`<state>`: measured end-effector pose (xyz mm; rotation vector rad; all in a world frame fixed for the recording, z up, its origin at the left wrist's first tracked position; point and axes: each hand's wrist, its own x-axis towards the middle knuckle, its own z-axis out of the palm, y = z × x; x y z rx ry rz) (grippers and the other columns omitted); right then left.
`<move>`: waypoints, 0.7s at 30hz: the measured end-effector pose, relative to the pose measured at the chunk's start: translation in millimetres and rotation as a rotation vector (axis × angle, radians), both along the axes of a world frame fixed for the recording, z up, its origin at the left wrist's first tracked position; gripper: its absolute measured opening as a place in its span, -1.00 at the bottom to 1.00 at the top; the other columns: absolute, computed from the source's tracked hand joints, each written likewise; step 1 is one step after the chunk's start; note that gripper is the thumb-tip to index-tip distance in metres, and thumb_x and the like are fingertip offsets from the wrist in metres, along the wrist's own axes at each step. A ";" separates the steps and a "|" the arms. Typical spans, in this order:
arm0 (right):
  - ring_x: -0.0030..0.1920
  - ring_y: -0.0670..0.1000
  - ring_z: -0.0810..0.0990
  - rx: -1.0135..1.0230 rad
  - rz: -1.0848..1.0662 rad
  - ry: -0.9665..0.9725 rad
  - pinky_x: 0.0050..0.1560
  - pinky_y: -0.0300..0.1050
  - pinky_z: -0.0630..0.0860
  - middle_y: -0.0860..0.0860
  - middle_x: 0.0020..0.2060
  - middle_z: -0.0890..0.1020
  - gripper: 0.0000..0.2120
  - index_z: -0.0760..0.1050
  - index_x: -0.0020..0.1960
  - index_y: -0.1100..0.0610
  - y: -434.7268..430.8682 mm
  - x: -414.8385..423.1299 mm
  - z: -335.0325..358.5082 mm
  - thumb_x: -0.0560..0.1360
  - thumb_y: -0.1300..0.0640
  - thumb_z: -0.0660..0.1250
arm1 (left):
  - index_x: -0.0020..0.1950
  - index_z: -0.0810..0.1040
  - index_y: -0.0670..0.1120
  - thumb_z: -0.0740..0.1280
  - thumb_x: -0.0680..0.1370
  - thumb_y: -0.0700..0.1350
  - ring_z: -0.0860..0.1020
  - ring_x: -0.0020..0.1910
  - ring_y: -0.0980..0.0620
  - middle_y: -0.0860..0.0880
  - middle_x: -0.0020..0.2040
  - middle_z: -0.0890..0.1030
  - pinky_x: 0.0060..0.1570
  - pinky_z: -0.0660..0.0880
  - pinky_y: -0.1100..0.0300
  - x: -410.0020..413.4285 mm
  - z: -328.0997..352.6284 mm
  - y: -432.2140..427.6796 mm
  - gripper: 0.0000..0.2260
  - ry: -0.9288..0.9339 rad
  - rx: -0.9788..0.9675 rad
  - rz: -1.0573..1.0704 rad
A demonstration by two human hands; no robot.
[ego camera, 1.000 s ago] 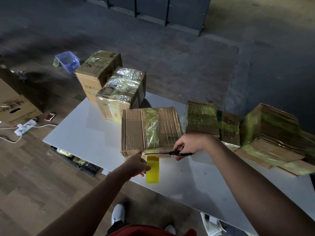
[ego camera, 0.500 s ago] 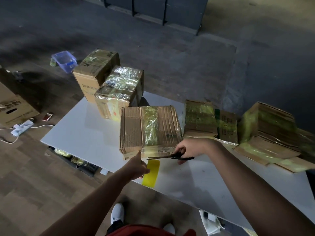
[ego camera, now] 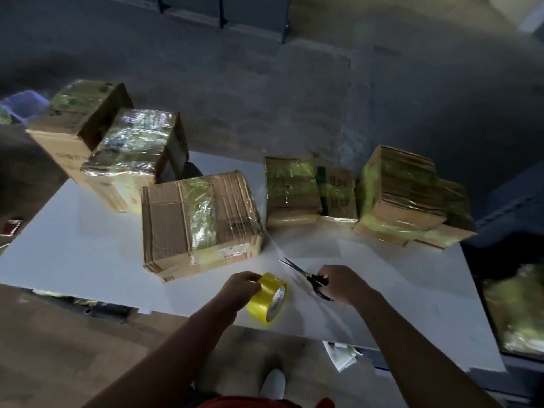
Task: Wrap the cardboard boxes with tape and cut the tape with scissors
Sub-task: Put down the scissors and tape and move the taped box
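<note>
Holding the tape roll [ego camera: 266, 298] low by the surface [ego camera: 73, 245] edge, left hand [ego camera: 239, 287] is curling round it while the right hand [ego camera: 341, 282] is gripping the scissors [ego camera: 307, 278], blades pointing at the taped box [ego camera: 200, 222] just beyond, probably readying a cut

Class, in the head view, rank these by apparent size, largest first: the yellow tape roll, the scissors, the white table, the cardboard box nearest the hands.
1. white table
2. cardboard box
3. yellow tape roll and scissors look close: scissors longer, roll bulkier, so unranked.
</note>
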<state>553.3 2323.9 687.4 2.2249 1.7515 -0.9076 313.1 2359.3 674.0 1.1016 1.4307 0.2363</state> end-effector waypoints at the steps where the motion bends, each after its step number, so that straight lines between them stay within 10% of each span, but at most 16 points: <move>1: 0.01 0.14 0.60 0.022 -0.013 -0.043 -0.09 -0.14 0.47 0.12 -0.05 0.64 -0.70 0.56 0.04 0.19 -8.4 3.1 -8.9 0.49 -0.04 0.33 | 0.05 0.59 -0.17 0.23 0.54 -0.36 0.54 -0.20 -0.08 -0.18 -0.15 0.58 -0.17 0.49 0.16 10.0 -2.3 -0.2 -0.80 -0.055 -0.052 0.054; 9: 0.17 0.12 0.53 0.084 -0.060 -0.148 0.10 -0.11 0.42 0.10 0.16 0.54 -0.63 0.35 0.31 0.17 -40.4 10.4 -46.0 0.58 0.00 0.22 | 0.13 0.54 -0.14 0.20 0.63 -0.25 0.49 -0.21 0.05 -0.11 -0.11 0.55 -0.35 0.47 0.31 55.5 -25.9 -0.1 -0.84 -0.176 -0.230 0.107; 15: 0.13 0.14 0.53 0.185 -0.166 -0.060 0.08 -0.11 0.42 0.14 0.15 0.49 -0.75 0.39 0.24 0.20 -34.9 -0.9 -40.1 0.60 0.15 0.15 | 0.14 0.51 -0.27 0.35 0.54 -0.23 0.62 -0.06 -0.19 -0.28 0.03 0.60 0.09 0.58 -0.09 53.7 -36.4 11.3 -0.79 0.034 -0.075 0.205; 21: 0.13 0.17 0.51 0.352 -0.197 0.090 0.07 -0.05 0.41 0.17 0.11 0.52 -0.75 0.48 0.19 0.22 -7.8 -29.6 -14.2 0.55 0.22 0.16 | 0.30 0.48 -0.25 0.22 0.57 -0.18 0.43 0.31 -0.14 -0.19 0.33 0.50 0.26 0.33 0.12 45.9 -11.8 8.4 -0.67 0.338 0.298 -0.272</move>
